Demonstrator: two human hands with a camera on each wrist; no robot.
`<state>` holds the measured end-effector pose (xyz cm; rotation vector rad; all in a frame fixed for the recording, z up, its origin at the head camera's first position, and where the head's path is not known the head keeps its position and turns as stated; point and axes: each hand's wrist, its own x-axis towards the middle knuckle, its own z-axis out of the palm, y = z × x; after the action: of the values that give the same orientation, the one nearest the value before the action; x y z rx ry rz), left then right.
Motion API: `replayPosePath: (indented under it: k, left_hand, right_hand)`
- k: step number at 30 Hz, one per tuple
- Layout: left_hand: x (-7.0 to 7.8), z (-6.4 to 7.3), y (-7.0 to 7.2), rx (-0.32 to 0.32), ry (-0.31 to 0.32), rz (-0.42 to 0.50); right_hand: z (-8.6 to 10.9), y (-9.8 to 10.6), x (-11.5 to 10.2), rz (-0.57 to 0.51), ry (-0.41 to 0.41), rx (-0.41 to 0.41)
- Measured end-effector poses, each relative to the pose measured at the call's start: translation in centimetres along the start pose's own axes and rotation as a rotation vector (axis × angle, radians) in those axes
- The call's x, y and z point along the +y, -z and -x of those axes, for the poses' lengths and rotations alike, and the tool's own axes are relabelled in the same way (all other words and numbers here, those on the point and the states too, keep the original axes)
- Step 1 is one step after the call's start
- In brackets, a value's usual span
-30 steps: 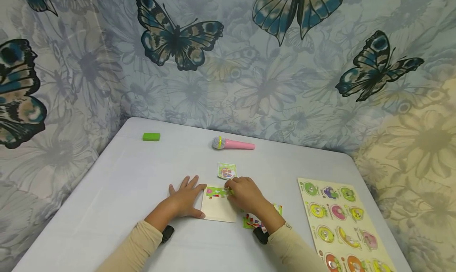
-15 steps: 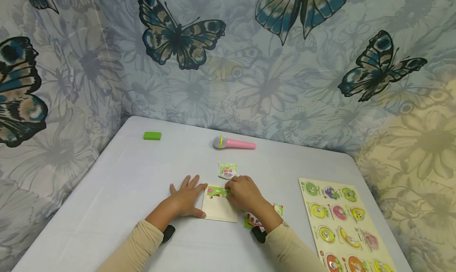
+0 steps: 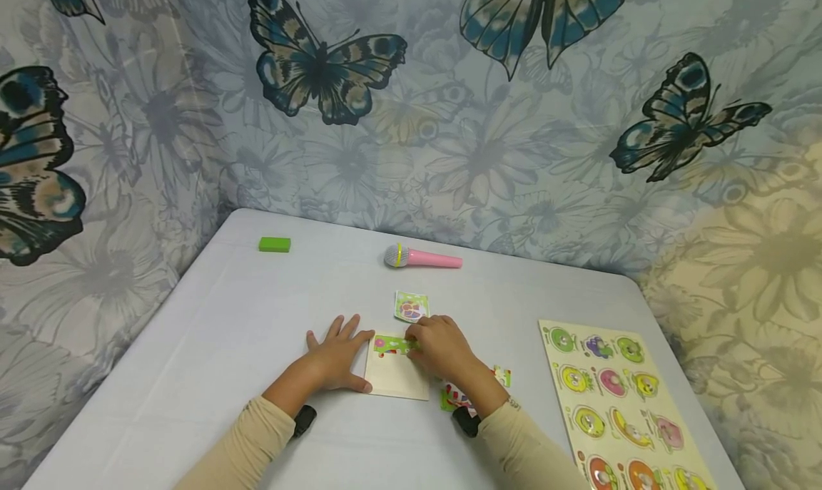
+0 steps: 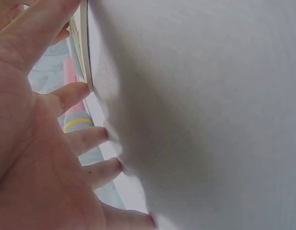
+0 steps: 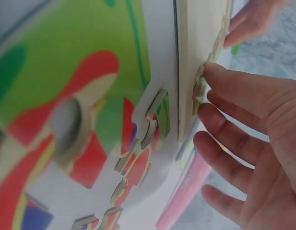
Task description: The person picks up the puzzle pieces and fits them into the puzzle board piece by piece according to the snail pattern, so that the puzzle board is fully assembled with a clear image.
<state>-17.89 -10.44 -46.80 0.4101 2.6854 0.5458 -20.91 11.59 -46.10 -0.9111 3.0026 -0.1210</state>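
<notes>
A pale wooden puzzle board (image 3: 397, 383) lies on the table between both hands. Green jigsaw pieces (image 3: 387, 345) line its far edge. My left hand (image 3: 334, 360) rests with fingers spread, index finger and thumb against the board's left side. In the left wrist view, its fingertips press the table beside the board's edge (image 4: 85, 48). Over the board's far right corner, my right hand (image 3: 443, 351) pinches a jigsaw piece (image 5: 199, 79) between thumb and bent fingers, mostly hidden in the head view. Loose jigsaw pieces (image 5: 136, 167) lie beside the board, partly under the right wrist.
A small picture card (image 3: 411, 307) lies just beyond the board. Farther back are a pink toy microphone (image 3: 430, 259) and a green block (image 3: 274, 245). A fruit puzzle board (image 3: 616, 397) lies along the right side of the white table (image 3: 212, 347), with papered walls behind.
</notes>
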Motion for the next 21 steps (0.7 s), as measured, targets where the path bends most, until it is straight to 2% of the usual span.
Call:
replayPosePath:
  k: [9,14,21]
  left_hand:
    - [0.0,0.0,-0.2,0.000,-0.002,0.006]
    - [0.0,0.0,-0.2,0.000,-0.008,0.009]
    - [-0.1,-0.2,-0.1,0.002,-0.014,-0.006]
  right_hand:
    - [0.8,0.3,0.6,-0.039,-0.001,0.003]
    - [2.6,1.1,1.9,-0.043,-0.020,0.002]
    - [5.3,1.5,3.2,-0.078,-0.069,-0.072]
